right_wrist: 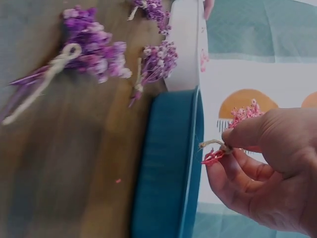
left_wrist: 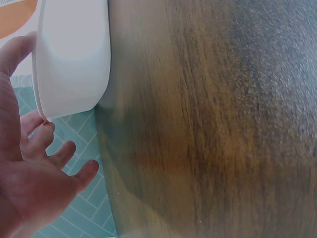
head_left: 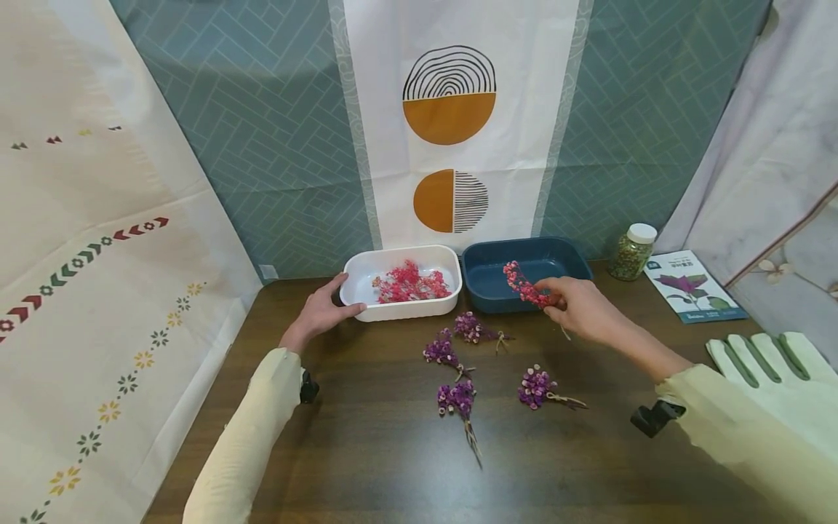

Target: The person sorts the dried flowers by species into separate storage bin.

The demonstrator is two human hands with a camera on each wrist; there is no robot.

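Pinching pink flowers (head_left: 521, 284) near blue tub (head_left: 483, 293)

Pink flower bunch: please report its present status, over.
Right hand pinches pink flower bunch by its stems. Left hand holds white tray at one end. No obstruction visible.

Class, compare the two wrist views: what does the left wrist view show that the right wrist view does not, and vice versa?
Left wrist only: the palm of the left hand, at one end of the white tray.
Right wrist only: the right hand pinching a pink flower bunch, the blue container and purple flower bunches.
Both: the white tray, wooden table and teal backdrop.
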